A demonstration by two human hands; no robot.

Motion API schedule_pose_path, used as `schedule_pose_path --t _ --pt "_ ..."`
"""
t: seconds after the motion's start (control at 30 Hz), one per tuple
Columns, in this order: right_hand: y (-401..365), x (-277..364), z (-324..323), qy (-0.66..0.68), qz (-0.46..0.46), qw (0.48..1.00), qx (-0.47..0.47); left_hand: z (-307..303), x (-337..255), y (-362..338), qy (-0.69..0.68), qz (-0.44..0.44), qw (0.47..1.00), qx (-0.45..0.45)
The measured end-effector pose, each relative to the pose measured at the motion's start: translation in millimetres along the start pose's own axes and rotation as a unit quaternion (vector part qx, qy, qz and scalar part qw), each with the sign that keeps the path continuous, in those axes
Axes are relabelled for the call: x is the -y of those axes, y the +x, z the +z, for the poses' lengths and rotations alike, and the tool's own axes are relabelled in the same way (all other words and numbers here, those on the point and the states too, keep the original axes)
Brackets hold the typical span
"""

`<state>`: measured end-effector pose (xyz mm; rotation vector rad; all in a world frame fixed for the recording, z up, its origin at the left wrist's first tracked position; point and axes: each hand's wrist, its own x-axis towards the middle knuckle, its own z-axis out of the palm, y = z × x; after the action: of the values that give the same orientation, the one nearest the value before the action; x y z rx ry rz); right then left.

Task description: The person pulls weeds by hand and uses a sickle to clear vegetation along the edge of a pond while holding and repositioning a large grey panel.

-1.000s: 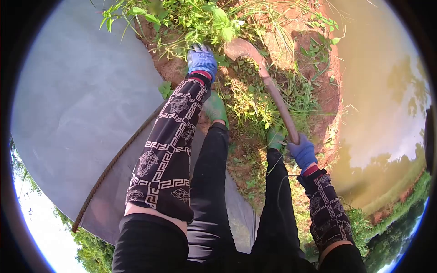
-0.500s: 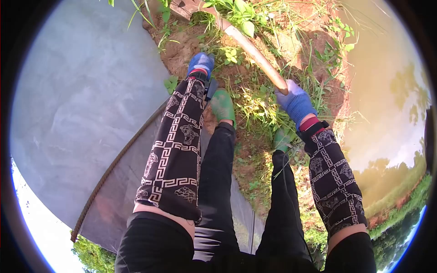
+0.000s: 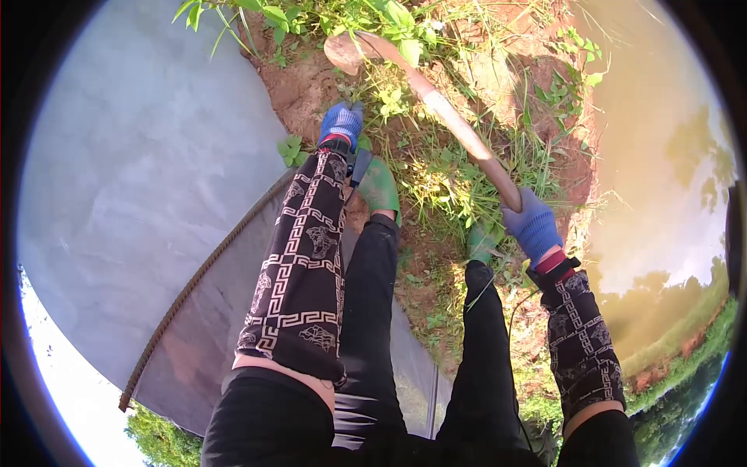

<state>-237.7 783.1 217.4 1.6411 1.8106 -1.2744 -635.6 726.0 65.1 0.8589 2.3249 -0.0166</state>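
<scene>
My right hand (image 3: 532, 226), in a blue knitted glove, is closed around the butt of a hoe's long, slightly curved wooden handle (image 3: 467, 132). The hoe's broad brown blade (image 3: 346, 53) hangs among leaves at the far end. My left hand (image 3: 341, 124), gloved in blue as well, looks curled into a fist beside the soil; whatever it may hold is hidden. A dark flat object (image 3: 360, 167) shows beside my left wrist, near my left green boot (image 3: 380, 187). My right green boot (image 3: 482, 241) stands in grass.
Grey sheeting (image 3: 233, 311) with a rope edge (image 3: 187, 292) slopes down on the left, beside a pale grey surface (image 3: 148, 171). Weeds (image 3: 397, 23) and grass cover the narrow strip of reddish soil (image 3: 299, 89). Muddy water (image 3: 646, 156) lies on the right.
My right hand has moved right and back toward me, drawing the hoe with it; the blade has swung into fuller view. My left hand has shifted slightly toward me.
</scene>
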Motion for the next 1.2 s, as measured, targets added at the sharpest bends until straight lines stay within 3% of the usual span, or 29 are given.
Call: schedule_pose_path --t 0.07,0.17,0.2,0.27,0.4,0.5,0.6,0.67,0.73,0.8,0.87,0.9,0.97,1.0,1.03,1.07,1.1,1.13,1.2 --pt "41 49 7 -0.033 -0.104 0.993 -0.049 3 6 5 -0.002 0.001 1.000 0.012" --pt "71 67 27 -0.009 -0.131 0.990 -0.059 0 3 0 -0.024 0.013 1.000 0.007" --pt "70 45 40 -0.009 -0.132 0.989 -0.059 -4 1 -2 -0.024 0.013 1.000 0.006" --pt "54 -12 59 -0.057 -0.013 0.995 0.077 -10 -11 -6 -0.022 -0.008 0.997 0.075" --pt "-13 -14 42 -0.044 0.046 0.996 0.059 44 -8 -42 -0.104 -0.004 0.992 0.065" --pt "-39 -52 22 0.055 0.104 0.993 0.028 16 -51 -85 -0.091 0.020 0.993 0.077" --pt "-63 -78 8 0.031 0.100 0.994 0.007 12 -58 -96 -0.105 0.039 0.987 0.118" --pt "-77 -77 7 0.084 0.125 0.989 0.000 39 -35 -80 -0.259 0.011 0.958 0.123" --pt "-81 -65 5 0.135 0.147 0.980 -0.009 -15 -45 -74 -0.308 -0.054 0.937 0.156" --pt "-83 -53 6 0.165 0.163 0.972 -0.039 -28 -10 -47 -0.036 -0.126 0.989 0.066" --pt "-69 -60 13 0.227 0.184 0.955 -0.038 -22 35 -27 0.170 -0.039 0.984 0.041" --pt "-64 -63 15 0.261 0.196 0.945 -0.036 -19 38 -14 0.170 -0.036 0.984 0.042" --pt "-65 -58 15 0.276 0.228 0.933 -0.020 -35 24 -10 0.057 0.055 0.995 -0.054" --pt "-63 -60 17 0.280 0.226 0.933 -0.021 -45 12 -9 0.058 0.058 0.995 -0.057" --pt "-61 -64 22 0.288 0.234 0.928 -0.024 -53 1 -10 -0.180 0.012 0.983 -0.039" --pt "-64 -66 25 0.296 0.244 0.923 -0.024 -60 -9 -17 -0.406 -0.037 0.913 -0.017" --pt "-67 -66 25 0.300 0.243 0.922 -0.024 -74 -27 -28 -0.463 -0.071 0.882 -0.052" --pt "-67 -65 23 0.318 0.243 0.916 -0.016 -79 -32 -24 -0.462 -0.066 0.883 -0.053" --pt "-69 -66 21 0.335 0.246 0.909 -0.009 -69 -18 -16 -0.311 -0.037 0.949 -0.045"
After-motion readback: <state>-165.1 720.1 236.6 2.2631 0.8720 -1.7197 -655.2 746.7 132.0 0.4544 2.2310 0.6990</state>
